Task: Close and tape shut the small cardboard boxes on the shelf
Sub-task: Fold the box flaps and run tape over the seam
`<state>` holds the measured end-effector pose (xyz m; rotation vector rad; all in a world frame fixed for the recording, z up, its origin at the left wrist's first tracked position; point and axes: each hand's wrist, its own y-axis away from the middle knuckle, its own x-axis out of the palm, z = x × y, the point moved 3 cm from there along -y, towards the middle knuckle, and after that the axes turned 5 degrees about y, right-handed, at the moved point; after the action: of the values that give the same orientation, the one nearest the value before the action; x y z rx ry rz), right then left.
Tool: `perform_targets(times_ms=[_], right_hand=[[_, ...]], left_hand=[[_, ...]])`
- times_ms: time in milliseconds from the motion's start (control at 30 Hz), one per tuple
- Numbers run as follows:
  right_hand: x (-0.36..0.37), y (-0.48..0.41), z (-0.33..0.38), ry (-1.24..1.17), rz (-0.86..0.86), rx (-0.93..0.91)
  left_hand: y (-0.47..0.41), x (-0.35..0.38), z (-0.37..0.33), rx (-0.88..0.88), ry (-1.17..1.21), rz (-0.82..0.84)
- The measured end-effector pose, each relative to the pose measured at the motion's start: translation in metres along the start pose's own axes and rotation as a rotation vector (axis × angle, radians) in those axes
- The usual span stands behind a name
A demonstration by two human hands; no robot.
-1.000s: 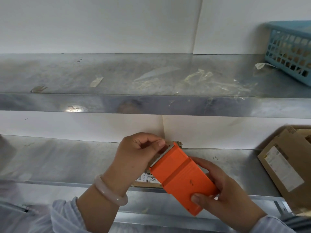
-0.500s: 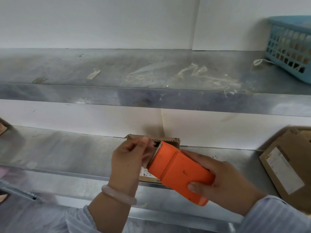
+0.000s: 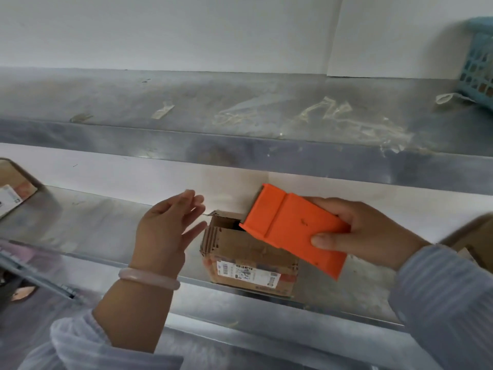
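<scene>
A small cardboard box (image 3: 240,252) with a white label on its front sits at the front edge of the lower metal shelf (image 3: 93,225). Its near flap lies folded over, and a dark gap shows at the back. My right hand (image 3: 365,231) grips an orange tape dispenser (image 3: 293,228), held tilted above the box's right side. My left hand (image 3: 170,225) hovers just left of the box with fingers spread and holds nothing. It wears a pale bangle at the wrist.
The upper metal shelf (image 3: 240,153) carries scraps of clear tape (image 3: 346,118) and a blue plastic basket (image 3: 477,65) at the far right. Other cardboard boxes sit at the lower shelf's left end (image 3: 13,190) and right end (image 3: 469,236).
My left hand let go of the tape end at the dispenser's blade and drew away to the left, fingers spread. The dispenser swung up and right, uncovering the box.
</scene>
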<state>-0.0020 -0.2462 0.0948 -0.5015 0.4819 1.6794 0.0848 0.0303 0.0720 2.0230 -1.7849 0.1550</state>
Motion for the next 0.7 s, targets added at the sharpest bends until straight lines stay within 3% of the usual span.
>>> perform_targets(times_ms=[167, 367, 700], right_hand=[[-0.001, -0.038, 0.016, 0.123, 0.061, 0.060], [0.008, -0.053, 0.017, 0.072, 0.124, 0.154], [0.037, -0.072, 0.001, 0.040, 0.149, 0.293]], left_hand=[[-0.025, -0.018, -0.003, -0.086, 0.062, 0.029], [-0.044, -0.033, 0.015, -0.235, 0.156, 0.052], [-0.074, -0.043, 0.014, -0.273, 0.120, 0.102]])
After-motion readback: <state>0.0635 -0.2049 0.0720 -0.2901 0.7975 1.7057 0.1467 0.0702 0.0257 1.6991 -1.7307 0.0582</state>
